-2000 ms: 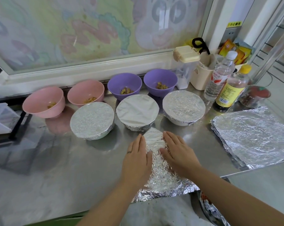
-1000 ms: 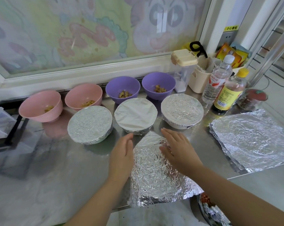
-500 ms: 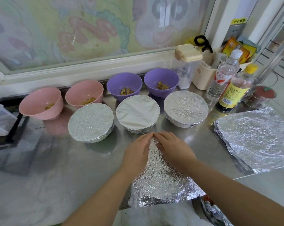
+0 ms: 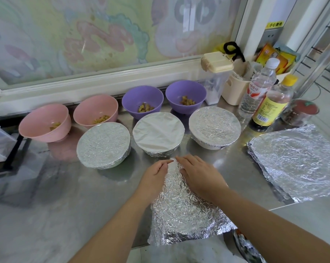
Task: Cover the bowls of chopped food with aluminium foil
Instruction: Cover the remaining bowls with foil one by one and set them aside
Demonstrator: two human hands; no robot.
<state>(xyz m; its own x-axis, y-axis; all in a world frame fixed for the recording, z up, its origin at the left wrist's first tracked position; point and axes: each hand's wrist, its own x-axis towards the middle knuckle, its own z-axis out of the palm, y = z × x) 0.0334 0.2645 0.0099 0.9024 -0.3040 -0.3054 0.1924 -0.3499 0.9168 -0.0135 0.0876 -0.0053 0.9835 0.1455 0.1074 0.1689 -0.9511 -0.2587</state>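
Your hands have slid a little apart since half a second ago, so a thin strip of the foil sheet (image 4: 183, 215) shows between them again. Both hands sit at the far tip of the sheet, low in the middle of the frame. Your right hand (image 4: 200, 175) lies on the foil with its fingers nearly straight, pressing down. Your left hand (image 4: 155, 176) touches the foil's left edge with bent fingers; I cannot tell if it pinches the foil. The sheet lies crinkled on the table (image 4: 46, 196) and its near end reaches the table edge at the bottom of the frame. Just above your hands stand three covered bowls (image 4: 103, 144) in a row. Behind them, two pink bowls (image 4: 44, 122) on the left and two purple bowls (image 4: 142, 97) in the middle hold chopped food and have no cover. A foil pile (image 4: 296, 160) lies at the right
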